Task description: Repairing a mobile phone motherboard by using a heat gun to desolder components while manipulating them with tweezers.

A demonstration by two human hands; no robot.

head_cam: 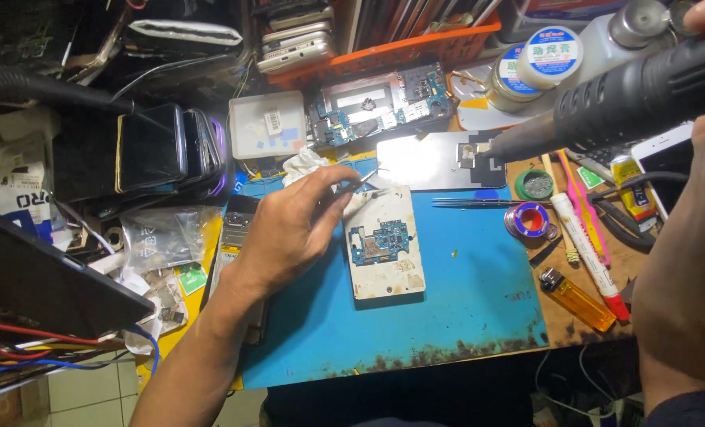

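Cluttered repair desk, blue work mat (463,308) over its middle, front edge scorched and crumbling. Stacked phones (170,146) toward back-left; orange tray (416,47) and flux tins (550,55) along the back edge.

Left hand (293,229): fingers pinched closed on fine tweezers (366,179), tips at the upper-left corner of a white holder plate (384,241) lying mid-mat. Blue circuit board (380,242) sits on that plate, flat.

Right hand (704,126): wrapped around the black hot-air gun (645,95), thumb over the top; grip closed as far as visible, fingers mostly out of frame. Nozzle points at a component on the metal plate (443,160) at the back edge of the mat.

Judgement: heating step in hand on the back plate, tweezers waiting. Next move would call for a steady nozzle and a light tweezer pick without nudging neighbouring parts.

Right edge of desk: solder reel (529,220), white marker (586,253), orange lighter (578,299).

Hard to make out: the heated component itself, tiny and washed by glare off the plate. Tweezer tips blur against the white cloth (309,164); cannot tell whether they hold anything. Right forearm is cut off at the frame edge.
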